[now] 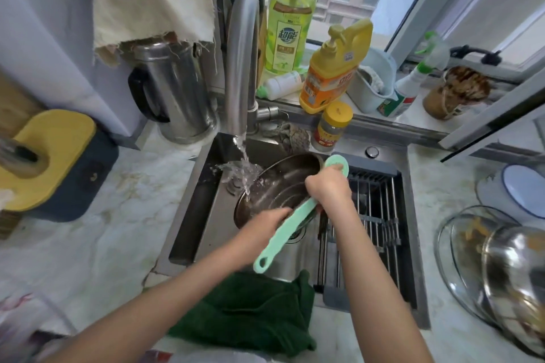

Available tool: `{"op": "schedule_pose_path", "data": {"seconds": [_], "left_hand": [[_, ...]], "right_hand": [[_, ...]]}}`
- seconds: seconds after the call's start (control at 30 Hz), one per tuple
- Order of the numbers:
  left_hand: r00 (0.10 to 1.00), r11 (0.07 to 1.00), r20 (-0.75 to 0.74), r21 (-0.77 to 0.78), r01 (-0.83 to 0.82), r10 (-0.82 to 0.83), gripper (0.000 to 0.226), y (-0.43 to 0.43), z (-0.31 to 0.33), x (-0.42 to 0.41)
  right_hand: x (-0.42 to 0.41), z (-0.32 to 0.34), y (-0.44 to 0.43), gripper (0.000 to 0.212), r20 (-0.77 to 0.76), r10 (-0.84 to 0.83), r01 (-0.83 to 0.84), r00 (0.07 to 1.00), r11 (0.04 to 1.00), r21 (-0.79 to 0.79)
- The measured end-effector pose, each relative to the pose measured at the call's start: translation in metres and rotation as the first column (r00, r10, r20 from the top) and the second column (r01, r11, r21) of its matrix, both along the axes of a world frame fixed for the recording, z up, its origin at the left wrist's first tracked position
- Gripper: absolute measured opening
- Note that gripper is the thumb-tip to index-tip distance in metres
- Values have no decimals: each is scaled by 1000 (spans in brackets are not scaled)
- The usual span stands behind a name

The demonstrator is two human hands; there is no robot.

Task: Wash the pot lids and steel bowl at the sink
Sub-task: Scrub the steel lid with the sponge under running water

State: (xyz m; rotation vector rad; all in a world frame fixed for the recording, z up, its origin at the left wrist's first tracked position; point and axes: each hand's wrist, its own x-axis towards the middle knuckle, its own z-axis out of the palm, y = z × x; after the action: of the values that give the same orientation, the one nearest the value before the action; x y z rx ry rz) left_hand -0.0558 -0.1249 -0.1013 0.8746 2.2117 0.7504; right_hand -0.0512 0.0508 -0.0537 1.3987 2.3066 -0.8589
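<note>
- Under the tap, in the sink, the steel bowl is being scrubbed.
- Left hand is gripping its rim; right hand, the brush.
- Next is probably rinsing, then the pot lids waiting on the bench.

Two arms show, both bare along their whole visible length. The left forearm and the right forearm are uncovered from the bottom edge up to the wrists. The left hand and the right hand are bare too. Little clothing shows: a narrow strip of pale printed fabric lies at the bottom edge between the arms, with a red and a blue patch — whether it is worn cannot be told. A blurred pale cloth with reddish marks in the lower left corner is just as uncertain.
</note>
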Motion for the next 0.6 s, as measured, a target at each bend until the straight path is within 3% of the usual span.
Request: {"op": "schedule_pose_path", "data": {"seconds": [0.13, 0.2, 0.23, 0.3, 0.37, 0.4, 0.47, 0.6], "left_hand": [[966, 969, -89, 81, -235, 242, 14, 15, -3, 24], [894, 863, 10, 255, -436, 449, 20, 15, 3, 18], [834, 775, 169, 310, -551, 525, 25, 12, 10, 12], [601, 584, 478, 204, -786, 641, 28, 6, 8, -4], [369, 448, 633, 39, -893, 681, 28, -5, 6, -17], [304, 415, 666, -9, -910, 681, 29, -10, 5, -22], [233, 380, 702, -59, -923, 673, 34, -17, 5, -28], [191, 381, 751, -87, -921, 632, 41, -19, 6, -39]], "right_hand": [[-8, 9, -1, 74, -109, 39, -43, 993, 999, -30], [-7, 17, -3, 70, -301, -4, -52, 954, 983, -177], [-5, 19, -3, 64, -372, -44, -60, 927, 963, -264], [2, 18, -3, 53, -448, -61, -114, 892, 929, -353], [10, 13, -5, 48, -510, -2, -193, 860, 924, -330], [14, 7, -7, 46, -538, 11, -219, 843, 920, -324], [22, -6, -17, 47, -578, 2, -260, 816, 894, -364], [23, -33, -37, 42, -581, 87, -307, 809, 906, -292]]}}
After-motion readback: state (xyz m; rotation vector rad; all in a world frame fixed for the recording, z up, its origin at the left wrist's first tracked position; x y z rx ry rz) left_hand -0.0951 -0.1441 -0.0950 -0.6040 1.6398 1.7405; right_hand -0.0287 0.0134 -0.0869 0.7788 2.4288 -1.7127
